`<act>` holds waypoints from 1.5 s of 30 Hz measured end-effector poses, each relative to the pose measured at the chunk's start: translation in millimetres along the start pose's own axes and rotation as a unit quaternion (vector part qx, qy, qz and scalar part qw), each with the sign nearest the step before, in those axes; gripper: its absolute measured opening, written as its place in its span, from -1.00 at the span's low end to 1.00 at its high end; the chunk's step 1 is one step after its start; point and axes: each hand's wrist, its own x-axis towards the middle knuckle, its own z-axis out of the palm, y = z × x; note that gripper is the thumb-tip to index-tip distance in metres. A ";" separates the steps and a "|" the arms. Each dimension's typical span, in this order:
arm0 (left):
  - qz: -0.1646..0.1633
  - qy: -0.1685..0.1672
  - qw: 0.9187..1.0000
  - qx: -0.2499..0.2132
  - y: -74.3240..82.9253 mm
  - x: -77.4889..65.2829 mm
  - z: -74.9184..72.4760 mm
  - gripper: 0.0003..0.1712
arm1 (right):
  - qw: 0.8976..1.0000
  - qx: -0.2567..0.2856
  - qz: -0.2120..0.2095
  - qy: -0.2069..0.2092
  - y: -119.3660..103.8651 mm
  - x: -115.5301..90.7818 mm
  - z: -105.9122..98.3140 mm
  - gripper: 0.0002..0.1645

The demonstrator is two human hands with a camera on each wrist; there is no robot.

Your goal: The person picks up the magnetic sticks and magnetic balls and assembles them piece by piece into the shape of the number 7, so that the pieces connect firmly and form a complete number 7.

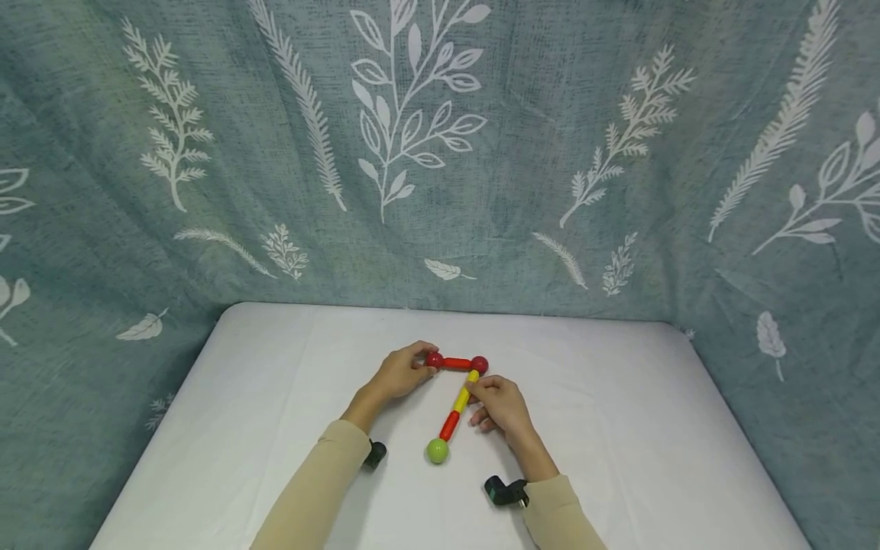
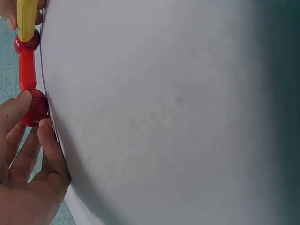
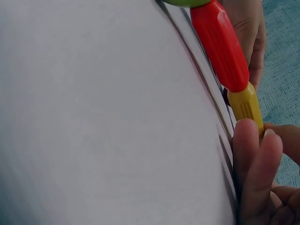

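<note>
My left hand (image 1: 400, 373) grips a red ball (image 1: 435, 360) between thumb and fingers; the left wrist view shows the same red ball (image 2: 36, 108) up close. A red rod (image 1: 457, 363) links it to a second red ball (image 1: 480, 365). From there a yellow rod (image 1: 467, 391) slants toward the person, joined end to end with another red rod (image 1: 449, 426) that meets a green ball (image 1: 437, 451). My right hand (image 1: 500, 405) pinches the yellow rod (image 3: 245, 104) between thumb and fingers, just below the second red ball.
A white-covered table (image 1: 605, 428) lies under both hands. Behind it hangs a teal curtain (image 1: 495, 191) with white leaf prints. Dark wrist-worn devices show at the left cuff (image 1: 374, 454) and the right cuff (image 1: 505, 490).
</note>
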 end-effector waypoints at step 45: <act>0.012 0.004 1.000 -0.005 -1.2 -1.6 -4.4 -0.43 | 1.000 0.025 0.009 0.005 -2.2 3.3 -8.3 -0.53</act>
